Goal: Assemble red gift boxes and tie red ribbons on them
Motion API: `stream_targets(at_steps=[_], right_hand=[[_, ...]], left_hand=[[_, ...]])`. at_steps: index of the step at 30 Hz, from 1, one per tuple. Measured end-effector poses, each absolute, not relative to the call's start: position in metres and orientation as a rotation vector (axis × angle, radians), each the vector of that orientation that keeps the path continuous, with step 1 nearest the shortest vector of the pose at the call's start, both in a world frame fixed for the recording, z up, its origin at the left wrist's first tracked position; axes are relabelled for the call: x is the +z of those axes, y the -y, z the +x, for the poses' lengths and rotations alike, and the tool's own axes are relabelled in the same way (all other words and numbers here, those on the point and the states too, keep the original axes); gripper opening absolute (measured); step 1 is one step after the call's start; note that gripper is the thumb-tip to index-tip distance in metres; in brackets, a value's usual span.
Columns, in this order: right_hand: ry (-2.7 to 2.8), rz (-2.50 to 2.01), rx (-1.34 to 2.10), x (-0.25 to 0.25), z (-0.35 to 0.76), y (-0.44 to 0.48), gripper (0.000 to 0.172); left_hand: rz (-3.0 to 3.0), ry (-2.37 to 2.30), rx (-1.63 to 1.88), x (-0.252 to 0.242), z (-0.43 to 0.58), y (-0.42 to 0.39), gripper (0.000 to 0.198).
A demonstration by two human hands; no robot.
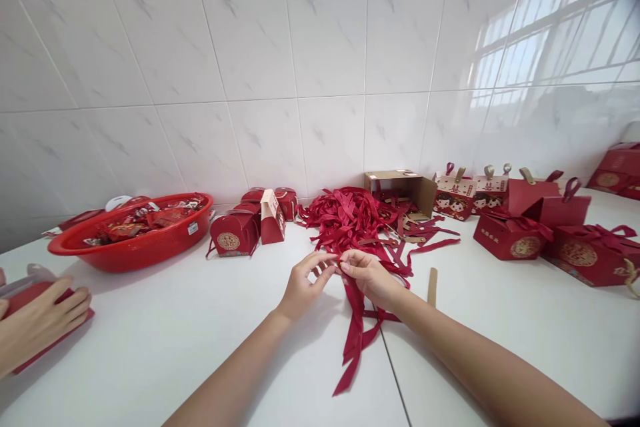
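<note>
Both of my hands meet in the middle of the white table, close in front of a heap of dark red ribbons (345, 210). My left hand (306, 283) pinches with thumb and fingertips at the top of a red ribbon (354, 327). Right beside it, my right hand (367, 273) is closed on the same ribbon, thumb against forefinger. Long ribbon tails hang down from between the hands and lie on the table toward me. The exact bit between the fingertips is small and partly hidden by them.
A red basin (145, 257) of wrapped sweets stands left, near another person's hands (55, 313) on a red box. Small red gift boxes (235, 233) stand behind. An open cardboard box (425, 193) lies by the wall; more gift boxes (513, 237) are right, and a gold strip (433, 287) nearby.
</note>
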State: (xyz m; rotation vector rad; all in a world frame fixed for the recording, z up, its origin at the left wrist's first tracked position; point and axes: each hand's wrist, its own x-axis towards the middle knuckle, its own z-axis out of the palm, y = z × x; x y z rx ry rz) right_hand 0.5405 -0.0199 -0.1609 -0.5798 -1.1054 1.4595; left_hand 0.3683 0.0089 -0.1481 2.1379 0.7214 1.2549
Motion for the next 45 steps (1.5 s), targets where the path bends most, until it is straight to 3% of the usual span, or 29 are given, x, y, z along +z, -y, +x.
stream_targets(at_steps=[25,37,41,45], right_hand=[[0.995,-0.577,1.624,-0.163,0.534,0.02,0.035],[0.884,-0.589,1.687,-0.167,0.531,0.018,0.037],[0.779,-0.596,1.712,-0.178,0.534,0.009,0.042],[0.715,-0.613,1.715,-0.187,0.535,0.001,0.044]], left_hand=[[2.082,-0.805,1.325,-0.148,0.371,-0.008,0.011],[2.161,-0.843,1.333,-0.149,0.364,-0.028,0.016],[1.984,-1.189,1.673,-0.128,0.34,-0.086,0.019],[1.747,-1.463,1.946,-0.104,0.316,-0.142,0.042]])
